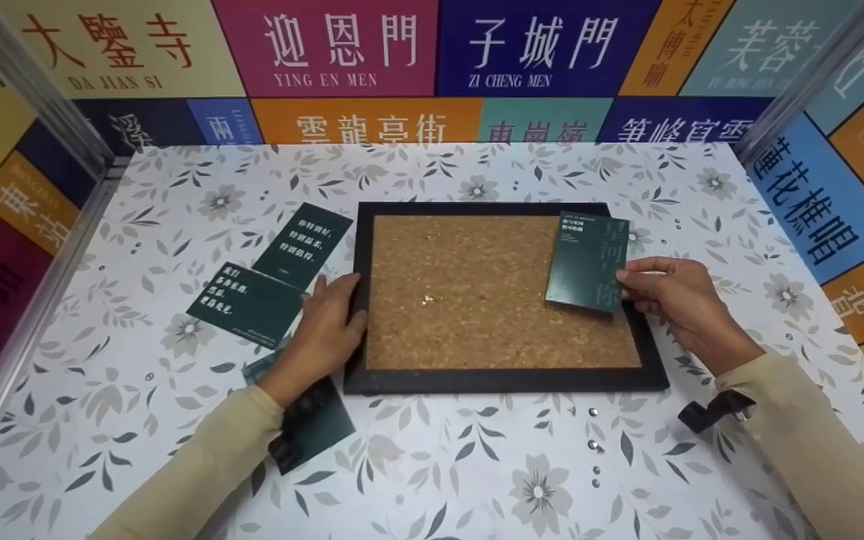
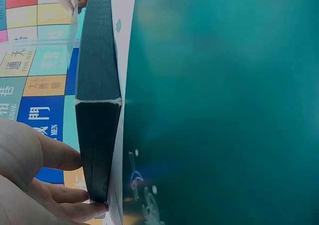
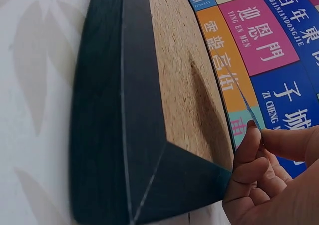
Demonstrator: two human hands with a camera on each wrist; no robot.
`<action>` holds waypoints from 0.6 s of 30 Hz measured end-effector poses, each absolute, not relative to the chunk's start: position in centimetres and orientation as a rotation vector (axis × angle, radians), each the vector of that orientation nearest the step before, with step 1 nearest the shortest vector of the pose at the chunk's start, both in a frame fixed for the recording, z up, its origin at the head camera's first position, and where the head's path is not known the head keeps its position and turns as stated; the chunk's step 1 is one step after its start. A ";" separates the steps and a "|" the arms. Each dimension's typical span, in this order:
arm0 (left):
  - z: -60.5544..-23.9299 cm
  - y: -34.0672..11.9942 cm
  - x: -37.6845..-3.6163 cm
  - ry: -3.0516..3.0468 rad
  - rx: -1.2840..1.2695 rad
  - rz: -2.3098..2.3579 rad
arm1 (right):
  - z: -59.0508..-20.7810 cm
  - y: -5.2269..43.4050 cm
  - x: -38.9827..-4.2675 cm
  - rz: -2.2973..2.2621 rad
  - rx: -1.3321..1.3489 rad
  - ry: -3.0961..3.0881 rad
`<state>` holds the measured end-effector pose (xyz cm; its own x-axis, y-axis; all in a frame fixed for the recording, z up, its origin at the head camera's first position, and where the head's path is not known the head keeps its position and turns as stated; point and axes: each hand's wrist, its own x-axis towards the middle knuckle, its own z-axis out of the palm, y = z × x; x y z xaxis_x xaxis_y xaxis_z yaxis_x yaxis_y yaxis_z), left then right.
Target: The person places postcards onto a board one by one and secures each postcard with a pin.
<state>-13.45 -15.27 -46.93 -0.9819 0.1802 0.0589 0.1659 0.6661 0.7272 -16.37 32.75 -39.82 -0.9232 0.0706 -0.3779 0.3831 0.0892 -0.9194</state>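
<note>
A cork board (image 1: 477, 292) in a black frame (image 1: 503, 380) lies flat in the middle of the floral table. My right hand (image 1: 625, 283) pinches a dark green card (image 1: 588, 261) by its right edge and holds it over the board's right side. In the right wrist view the card (image 3: 244, 101) shows edge-on above the cork (image 3: 184, 85), between thumb and fingers (image 3: 249, 155). My left hand (image 1: 342, 304) rests with relaxed fingers against the frame's left edge. The left wrist view shows those fingers (image 2: 57, 155) touching the frame (image 2: 97, 135).
Two more dark green cards (image 1: 303, 244) (image 1: 246, 304) lie left of the board. A third card (image 1: 312, 424) lies under my left forearm. Several small pins (image 1: 594, 447) sit on the table below the board's right corner. A small gold pin (image 1: 427, 300) is on the cork. Coloured sign walls enclose the table.
</note>
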 end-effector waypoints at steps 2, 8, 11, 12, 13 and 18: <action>-46.9 -15.3 -13.4 2.852 0.292 1.240 | -39.9 32.5 -16.3 -1.918 0.443 2.133; -46.8 -15.3 -13.4 2.844 0.277 1.244 | -39.9 31.9 -16.1 -1.933 0.398 2.134; -46.4 -15.2 -13.3 2.838 0.291 1.258 | -39.9 31.6 -16.1 -1.950 0.385 2.128; -46.3 -15.1 -13.2 2.836 0.295 1.267 | -40.0 31.5 -16.1 -1.955 0.382 2.125; -46.3 -15.1 -13.2 2.835 0.297 1.272 | -40.0 31.4 -16.1 -1.958 0.380 2.123; -45.9 -15.1 -13.0 2.829 0.292 1.273 | -40.0 30.8 -16.2 -1.939 0.368 2.131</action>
<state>-13.01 -15.07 -45.93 -0.9821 0.1806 0.0533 0.1597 0.6489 0.7440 -16.18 30.77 -40.04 -0.9403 0.0267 -0.3393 0.3403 0.0896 -0.9360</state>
